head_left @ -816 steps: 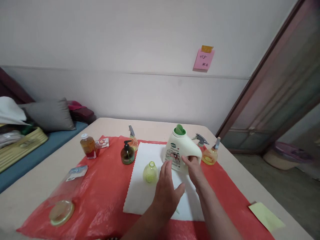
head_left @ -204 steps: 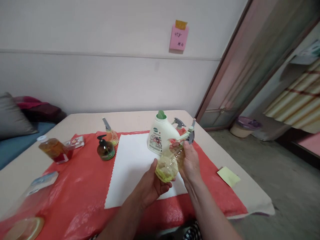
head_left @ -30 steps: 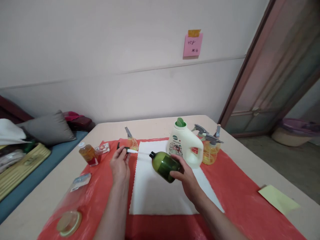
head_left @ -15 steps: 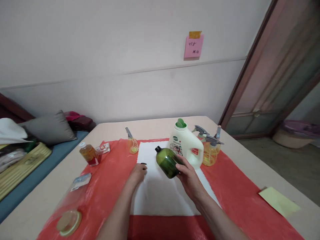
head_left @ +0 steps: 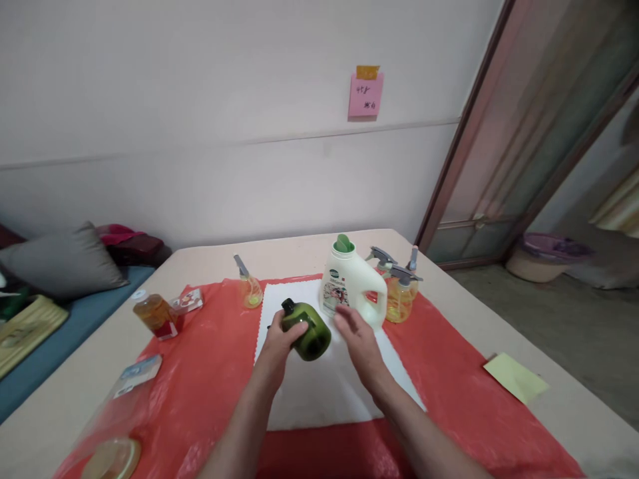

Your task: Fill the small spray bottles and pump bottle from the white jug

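Note:
A dark green bottle with a black neck is tilted above the white cloth. My left hand is closed around its left side, thumb across the front. A small dark tip shows beside the left fingers; what it belongs to is hidden. Just right of the bottle, my right hand is open, its fingers stretched out and apart from it. Behind the right hand stands a cream detergent jug with a green spout and a side handle.
Several spray bottles stand right of the jug; another spray bottle is at the left. On the red sheet are an amber bottle, a clear container and a yellow paper. A pink note hangs on the wall.
The green bottle has passed from my right hand to my left and moved left and down. My right hand has let go and opened. The whole view has shifted rightward.

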Tool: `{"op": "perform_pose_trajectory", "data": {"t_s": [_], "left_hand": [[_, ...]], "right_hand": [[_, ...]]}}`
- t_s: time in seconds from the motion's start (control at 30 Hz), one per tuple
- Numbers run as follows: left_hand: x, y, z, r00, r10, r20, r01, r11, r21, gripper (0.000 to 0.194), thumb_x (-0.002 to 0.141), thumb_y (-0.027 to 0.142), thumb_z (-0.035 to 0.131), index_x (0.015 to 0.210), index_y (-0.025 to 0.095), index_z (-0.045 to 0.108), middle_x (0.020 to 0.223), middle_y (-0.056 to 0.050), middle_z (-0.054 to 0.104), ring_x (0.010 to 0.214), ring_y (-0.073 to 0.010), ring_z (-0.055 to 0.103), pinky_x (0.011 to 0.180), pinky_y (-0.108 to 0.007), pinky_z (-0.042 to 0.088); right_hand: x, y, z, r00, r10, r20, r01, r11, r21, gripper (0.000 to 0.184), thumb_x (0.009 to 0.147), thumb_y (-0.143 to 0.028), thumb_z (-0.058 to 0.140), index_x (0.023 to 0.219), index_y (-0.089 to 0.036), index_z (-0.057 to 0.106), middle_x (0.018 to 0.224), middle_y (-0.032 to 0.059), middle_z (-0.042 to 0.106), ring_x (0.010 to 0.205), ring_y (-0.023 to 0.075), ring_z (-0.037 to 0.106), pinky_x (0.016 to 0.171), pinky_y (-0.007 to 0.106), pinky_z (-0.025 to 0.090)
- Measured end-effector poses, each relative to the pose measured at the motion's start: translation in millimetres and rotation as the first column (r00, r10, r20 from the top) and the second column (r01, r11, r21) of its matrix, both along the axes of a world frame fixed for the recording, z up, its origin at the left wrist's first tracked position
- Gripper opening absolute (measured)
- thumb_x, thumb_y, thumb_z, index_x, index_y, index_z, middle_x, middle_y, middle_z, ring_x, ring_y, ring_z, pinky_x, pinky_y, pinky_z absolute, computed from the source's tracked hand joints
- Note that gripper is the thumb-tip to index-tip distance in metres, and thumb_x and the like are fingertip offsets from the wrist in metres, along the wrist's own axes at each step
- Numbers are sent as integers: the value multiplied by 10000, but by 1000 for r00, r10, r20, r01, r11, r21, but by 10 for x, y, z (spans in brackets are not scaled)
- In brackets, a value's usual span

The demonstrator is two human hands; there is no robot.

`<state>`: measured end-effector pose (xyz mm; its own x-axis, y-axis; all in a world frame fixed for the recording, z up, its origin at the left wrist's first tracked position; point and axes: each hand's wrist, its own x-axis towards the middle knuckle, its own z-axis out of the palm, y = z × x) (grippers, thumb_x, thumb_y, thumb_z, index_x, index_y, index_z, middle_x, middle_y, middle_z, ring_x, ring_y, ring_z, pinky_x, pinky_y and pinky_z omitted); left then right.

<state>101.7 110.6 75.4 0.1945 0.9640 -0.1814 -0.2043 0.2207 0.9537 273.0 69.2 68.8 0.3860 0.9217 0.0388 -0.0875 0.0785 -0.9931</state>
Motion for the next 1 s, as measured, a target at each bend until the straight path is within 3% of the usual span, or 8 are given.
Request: {"op": "perform_pose_trajectory", "data": {"t_s": [0.1, 0.17, 0.37, 0.6, 0.7, 0.83, 0.93, 1.0], "left_hand": [[-27, 146, -196, 983, 63, -175, -49, 995, 84, 885, 467, 312, 949, 1243, 231, 533, 1193, -96, 679, 1081, -281, 657, 915, -370, 509], [-34, 208, -311, 965, 23, -260, 4, 995, 103, 925, 458, 290, 933, 1273, 239, 499, 1234, -96, 659, 1101, -281, 650, 910, -366, 510], [-53, 252, -437, 877, -45, -478, 81, 995, 55, 896, 511, 191, 847, 1335, 212, 495, 1137, -70, 682, 1062, -271, 655, 937, -381, 489], [-36, 207, -262, 808, 30, -589, 63, 989, 137, 1096, 497, 258, 892, 1478, 164, 412, 1482, -218, 467, 1359, -391, 475, 1116, -481, 372], [-22, 135, -134, 814, 170, -556, -12, 961, 277, 973, 650, 375, 830, 1497, 196, 385, 1533, -187, 423, 1414, -369, 424, 1133, -482, 370], [18, 1, 15, 848, 311, -428, -122, 902, 415, 760, 776, 380, 733, 1447, 198, 426, 1523, -157, 448, 1390, -318, 464, 1130, -443, 400], [108, -114, 74, 899, 308, -312, -156, 890, 428, 645, 787, 367, 723, 1368, 201, 496, 1474, -146, 499, 1361, -296, 498, 1112, -409, 430], [207, -202, 97, 943, 244, -225, -150, 919, 365, 619, 771, 375, 743, 1327, 208, 530, 1448, -148, 520, 1354, -300, 508, 1089, -397, 450]], "right_hand": [[195, 100, -85, 972, -231, 40, 231, 973, 9, 611, 796, -611, 632, 1244, -200, 571, 1347, 142, 619, 1254, 293, 562, 1103, 470, 398], [316, 181, -144, 950, -304, 71, 303, 953, 20, 652, 784, -585, 632, 1302, -201, 535, 1426, 144, 559, 1312, 296, 513, 1129, 469, 365], [482, 400, -241, 959, -245, 139, 245, 969, 20, 720, 692, -458, 730, 1355, -250, 542, 1419, 84, 582, 1338, 318, 480, 1159, 479, 319], [549, 526, -228, 981, -165, 106, 167, 986, -8, 781, 666, -472, 772, 1364, -212, 536, 1343, 96, 634, 1232, 308, 560, 1091, 444, 400], [531, 491, -179, 986, -140, 90, 140, 990, 2, 790, 700, -503, 741, 1397, -221, 497, 1377, 87, 627, 1237, 277, 572, 1070, 408, 429], [514, 346, -50, 971, -160, 178, 166, 986, -19, 785, 698, -554, 745, 1369, -215, 521, 1340, 115, 640, 1221, 310, 576, 1066, 458, 421], [521, 194, 86, 934, -220, 280, 232, 973, -13, 786, 643, -599, 770, 1287, -189, 580, 1305, 156, 637, 1244, 371, 532, 1096, 531, 360], [522, 83, 166, 893, -258, 369, 271, 962, 18, 767, 628, -637, 767, 1227, -183, 613, 1302, 180, 628, 1259, 405, 508, 1102, 566, 329]]}}
